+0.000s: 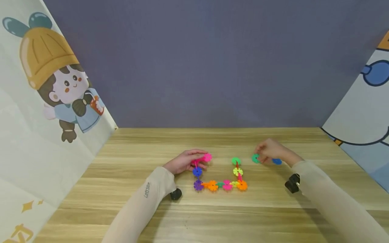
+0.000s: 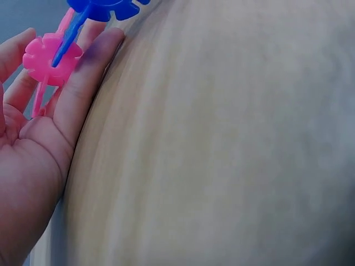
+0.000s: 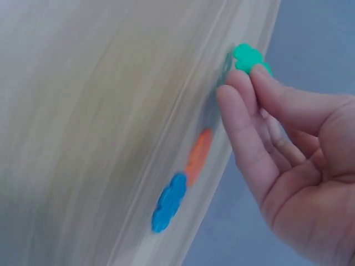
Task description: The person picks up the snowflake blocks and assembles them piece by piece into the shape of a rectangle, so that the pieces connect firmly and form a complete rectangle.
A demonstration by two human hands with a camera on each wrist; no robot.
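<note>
On the wooden table lies a U-shaped chain of notched plastic snowflake discs, with a purple disc (image 1: 198, 185) and an orange disc (image 1: 242, 185) at its near corners. My left hand (image 1: 185, 162) holds the chain's far left end, its fingers around a pink snowflake disc (image 2: 52, 60); a blue snowflake disc (image 2: 105, 8) is slotted into it. To the right of the chain, my right hand (image 1: 271, 151) pinches a green snowflake disc (image 3: 248, 57) between thumb and fingertips, apart from the chain. The right arm's far end has a green disc (image 1: 236, 161).
A loose blue disc (image 3: 169, 203) and an orange disc (image 3: 198, 157) lie on the table by the right hand. A dark grey panel (image 1: 194, 67) stands at the back. Printed side panels (image 1: 18, 118) flank the table (image 1: 212, 216).
</note>
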